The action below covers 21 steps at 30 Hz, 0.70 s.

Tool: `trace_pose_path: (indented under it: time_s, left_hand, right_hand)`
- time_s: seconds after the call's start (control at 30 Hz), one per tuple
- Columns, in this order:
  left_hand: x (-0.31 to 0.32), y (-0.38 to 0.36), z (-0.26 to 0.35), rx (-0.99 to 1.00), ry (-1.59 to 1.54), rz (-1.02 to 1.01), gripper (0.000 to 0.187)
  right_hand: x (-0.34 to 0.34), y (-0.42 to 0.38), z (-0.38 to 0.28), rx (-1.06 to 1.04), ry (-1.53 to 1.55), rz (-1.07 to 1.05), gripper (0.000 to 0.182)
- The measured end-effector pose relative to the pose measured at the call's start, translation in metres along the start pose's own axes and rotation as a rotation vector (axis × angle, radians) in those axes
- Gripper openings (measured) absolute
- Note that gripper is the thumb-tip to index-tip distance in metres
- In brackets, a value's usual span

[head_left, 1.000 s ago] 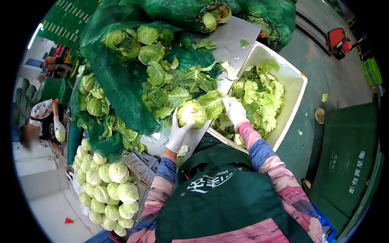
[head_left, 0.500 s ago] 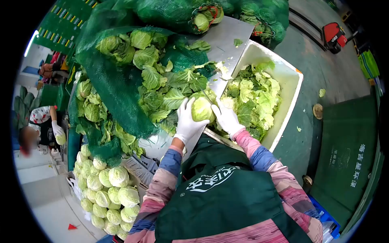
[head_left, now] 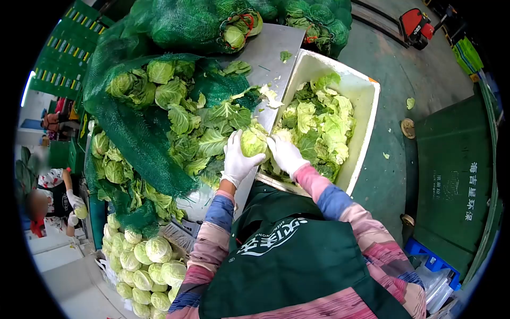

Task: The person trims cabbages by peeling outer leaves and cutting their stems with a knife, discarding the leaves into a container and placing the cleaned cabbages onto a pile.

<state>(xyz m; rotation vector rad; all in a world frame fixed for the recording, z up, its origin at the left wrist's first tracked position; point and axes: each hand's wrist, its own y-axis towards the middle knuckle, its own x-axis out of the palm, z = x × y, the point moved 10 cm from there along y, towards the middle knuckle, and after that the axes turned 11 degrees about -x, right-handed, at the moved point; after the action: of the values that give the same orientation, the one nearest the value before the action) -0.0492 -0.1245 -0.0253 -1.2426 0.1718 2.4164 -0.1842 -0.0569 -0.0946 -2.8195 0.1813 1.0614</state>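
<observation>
A pale green cabbage is held over the edge of the metal table, beside the foam box. My left hand, in a white glove, wraps its left and near side, thumb across the front. Against its right side rest the bent fingers of my right hand, also gloved; what lies under those fingertips is partly hidden. Loose outer leaves spread over the table left of the cabbage. Trimmed leaves fill much of the white foam box at the right.
Green mesh sacks of cabbages stand at the back; an opened mesh sack lies at the left. Trimmed cabbages are piled lower left. A green bin and a red pallet truck stand right. A co-worker holds a cabbage far left.
The whole view has shifted, so the table and box sit further left. Both my hands remain at the cabbage, the right fingers closer in on its side. The co-worker's second hand now shows.
</observation>
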Motion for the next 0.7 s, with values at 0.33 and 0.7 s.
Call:
trace_pose_path:
  time_s: [0.33, 0.7]
  left_hand:
    - [-0.038, -0.055, -0.015, -0.075, -0.258, 0.171, 0.103]
    - [-0.041, -0.069, -0.054, -0.165, -0.261, 0.012, 0.108]
  right_hand:
    - [0.014, -0.012, -0.021, 0.307, 0.846, -0.097, 0.06]
    - [0.022, -0.009, -0.055, 0.001, 0.213, -0.023, 0.066]
